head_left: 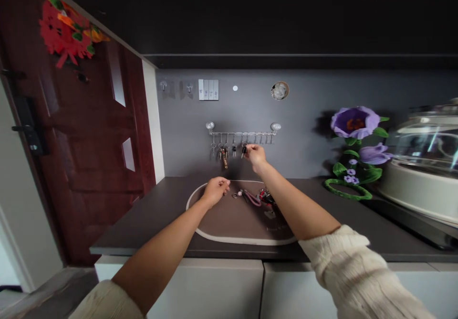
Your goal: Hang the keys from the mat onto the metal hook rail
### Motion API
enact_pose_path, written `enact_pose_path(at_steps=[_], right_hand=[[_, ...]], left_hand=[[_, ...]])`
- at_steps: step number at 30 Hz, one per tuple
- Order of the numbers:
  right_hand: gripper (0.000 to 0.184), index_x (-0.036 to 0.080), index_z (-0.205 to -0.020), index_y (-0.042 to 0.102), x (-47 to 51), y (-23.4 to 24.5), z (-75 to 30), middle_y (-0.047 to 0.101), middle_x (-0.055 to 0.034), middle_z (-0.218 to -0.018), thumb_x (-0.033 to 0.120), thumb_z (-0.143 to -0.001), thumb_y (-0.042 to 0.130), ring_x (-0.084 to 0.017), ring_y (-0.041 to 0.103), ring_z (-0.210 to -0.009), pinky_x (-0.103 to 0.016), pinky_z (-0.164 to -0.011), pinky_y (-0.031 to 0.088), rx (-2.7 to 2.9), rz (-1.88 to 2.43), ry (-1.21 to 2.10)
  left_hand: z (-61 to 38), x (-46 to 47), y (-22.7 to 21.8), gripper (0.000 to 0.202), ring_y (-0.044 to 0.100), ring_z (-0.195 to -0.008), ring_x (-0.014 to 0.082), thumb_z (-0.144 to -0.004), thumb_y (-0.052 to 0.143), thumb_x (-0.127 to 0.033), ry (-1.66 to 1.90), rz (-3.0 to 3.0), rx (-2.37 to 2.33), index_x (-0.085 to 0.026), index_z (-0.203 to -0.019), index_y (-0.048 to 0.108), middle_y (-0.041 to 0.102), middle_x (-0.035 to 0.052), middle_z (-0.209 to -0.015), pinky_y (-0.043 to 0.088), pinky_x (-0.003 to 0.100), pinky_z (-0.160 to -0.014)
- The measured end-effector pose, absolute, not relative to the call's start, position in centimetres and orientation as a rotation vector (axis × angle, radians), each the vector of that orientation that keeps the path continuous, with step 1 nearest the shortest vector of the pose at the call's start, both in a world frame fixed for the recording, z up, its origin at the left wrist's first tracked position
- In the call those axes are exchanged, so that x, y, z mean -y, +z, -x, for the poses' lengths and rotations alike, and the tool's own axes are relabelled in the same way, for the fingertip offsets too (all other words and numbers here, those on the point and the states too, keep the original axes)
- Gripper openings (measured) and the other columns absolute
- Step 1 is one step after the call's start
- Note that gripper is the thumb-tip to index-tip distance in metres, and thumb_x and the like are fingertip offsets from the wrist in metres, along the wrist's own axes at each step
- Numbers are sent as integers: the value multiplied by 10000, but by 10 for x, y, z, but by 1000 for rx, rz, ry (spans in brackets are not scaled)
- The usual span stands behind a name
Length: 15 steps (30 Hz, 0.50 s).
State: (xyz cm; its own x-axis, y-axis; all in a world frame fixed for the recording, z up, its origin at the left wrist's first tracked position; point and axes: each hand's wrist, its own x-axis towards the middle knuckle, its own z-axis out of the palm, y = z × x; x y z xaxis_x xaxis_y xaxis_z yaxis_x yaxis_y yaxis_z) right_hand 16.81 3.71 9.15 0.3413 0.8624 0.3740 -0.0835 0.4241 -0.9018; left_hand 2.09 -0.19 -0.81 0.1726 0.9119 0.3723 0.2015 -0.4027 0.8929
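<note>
My right hand [256, 156] is raised to the wall rack, its thumb and fingers pinched on a black-headed key [244, 151] at one of the rack's hooks. Whether the key's ring hangs fully on the hook is too small to tell. Left of it, several keys [223, 154] hang from the metal hook rack [243, 133]. My left hand [215, 191] hovers over the left part of the brown mat [229, 223], fingers loosely bent and slightly apart, with nothing visible in them. Right of that hand lie a pink strap [253, 198] and a red-and-black bunch [265, 196], partly hidden by my right forearm.
Purple plush flowers [355, 122] stand on the dark counter [143, 223] at right, beside a white appliance with a clear lid [422, 180]. A dark cabinet [250, 18] overhangs the counter. A dark red door [82, 166] is at left.
</note>
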Motion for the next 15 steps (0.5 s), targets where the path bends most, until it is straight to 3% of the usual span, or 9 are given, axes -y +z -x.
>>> enact_pose_path(at_steps=[15], right_hand=[[100,139,-651,517,-83,96,-160,478,39,-496,99,-705,443,-38,426,-403,-141,-397,401,852,1051,707]], left_hand=[[-22,1,-8,173,468,-478,67,-733,476,-282,1253,-1734,-1081,-125,-691,533,549,4,-592,354,198,-484]])
